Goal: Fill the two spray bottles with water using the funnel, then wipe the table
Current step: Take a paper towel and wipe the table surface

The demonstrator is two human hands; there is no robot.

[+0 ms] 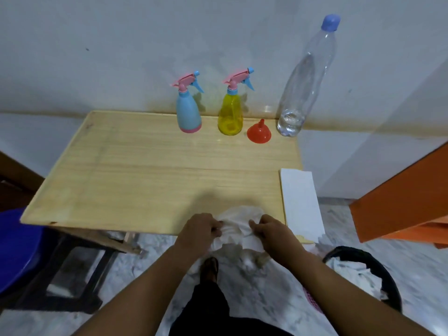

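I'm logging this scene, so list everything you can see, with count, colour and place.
spray bottles: 2, one blue, one yellow, table's far edge
funnel: 1, red, upside down, right of the yellow bottle
water bottle: 1, clear, blue cap, far right corner
tissue: 1, white, crumpled, near edge
white sheet: 1, table's right edge
table: 1, light wood
bin: 1, black, floor, right
stool: 1, blue, left
hands: 2, left hand and right hand grip the tissue

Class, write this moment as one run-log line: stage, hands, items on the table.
stage: wiping | left hand, right hand: both grip white cloth at table near edge | spray bottles: blue, yellow capped | funnel inverted
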